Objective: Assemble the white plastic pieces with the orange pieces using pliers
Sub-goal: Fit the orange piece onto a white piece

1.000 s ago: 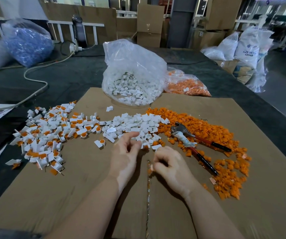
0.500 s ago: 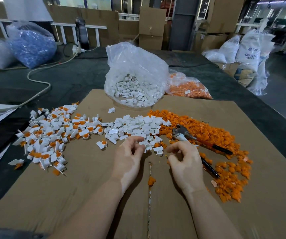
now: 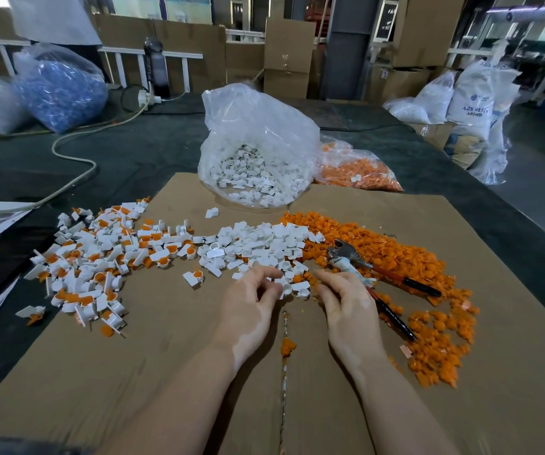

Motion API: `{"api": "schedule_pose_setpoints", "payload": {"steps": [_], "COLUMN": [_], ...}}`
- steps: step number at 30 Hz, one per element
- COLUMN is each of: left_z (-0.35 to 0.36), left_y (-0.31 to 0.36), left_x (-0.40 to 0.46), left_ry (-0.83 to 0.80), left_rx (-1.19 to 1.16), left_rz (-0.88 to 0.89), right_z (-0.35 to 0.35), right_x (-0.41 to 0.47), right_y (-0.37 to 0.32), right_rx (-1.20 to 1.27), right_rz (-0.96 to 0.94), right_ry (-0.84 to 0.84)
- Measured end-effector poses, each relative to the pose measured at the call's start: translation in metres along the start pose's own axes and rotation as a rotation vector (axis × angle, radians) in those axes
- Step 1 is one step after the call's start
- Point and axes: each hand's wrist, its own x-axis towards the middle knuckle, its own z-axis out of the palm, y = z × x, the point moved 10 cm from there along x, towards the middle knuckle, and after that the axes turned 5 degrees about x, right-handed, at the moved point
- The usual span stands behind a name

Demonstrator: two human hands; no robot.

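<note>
Both grips loose, holding nothing | left hand point(image 3: 251, 302) fingertips at white pieces point(image 3: 264, 241) | right hand point(image 3: 350, 303) beside pliers point(image 3: 373, 277)

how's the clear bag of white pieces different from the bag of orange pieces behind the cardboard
The bag of white pieces stands tall and puffed up, while the bag of orange pieces lies low and flat. The white bag's base rests on the far edge of the cardboard; the orange bag sits off it, on the dark table behind. The white bag looks larger, and the orange one sits at its right side. Both are clear plastic holding loose small parts.
</note>
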Motion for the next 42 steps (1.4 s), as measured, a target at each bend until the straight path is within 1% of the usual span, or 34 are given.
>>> {"api": "schedule_pose_setpoints", "payload": {"steps": [3, 6, 10, 14, 18, 24, 35, 39, 42], "left_z": [0.008, 0.013, 0.017, 0.020, 0.022, 0.016, 0.013, 0.015, 0.017], "left_y": [0.006, 0.012, 0.013, 0.016, 0.022, 0.029, 0.032, 0.031, 0.027], "left_x": [-0.002, -0.004, -0.005, -0.007, -0.010, -0.012, -0.013, -0.012, -0.012], "left_ry": [-0.075, -0.127, -0.169, -0.190, -0.225, -0.197, -0.180, -0.196, -0.209], "left_rx": [0.096, 0.154, 0.141, 0.164, 0.133, -0.052, -0.062, -0.070, -0.069], "left_rz": [0.041, 0.081, 0.090, 0.125, 0.163, 0.142, 0.155, 0.136, 0.106], "right_z": [-0.001, -0.007, -0.013, -0.011, -0.005, -0.001, 0.001, -0.001, -0.005], "right_x": [0.000, 0.000, 0.002, 0.001, 0.000, -0.001, -0.002, -0.002, -0.001], "right_y": [0.004, 0.005, 0.007, 0.018, 0.025, 0.030, 0.030, 0.025, 0.014], "right_rx": [0.115, 0.230, 0.355, 0.466, 0.587, 0.547, 0.570, 0.532, 0.415], "right_rz": [0.040, 0.054, 0.068, 0.156, 0.229, 0.264, 0.281, 0.237, 0.131], "right_ry": [-0.009, 0.025, 0.058, 0.049, 0.026, 0.021, 0.007, 0.021, 0.061]}}
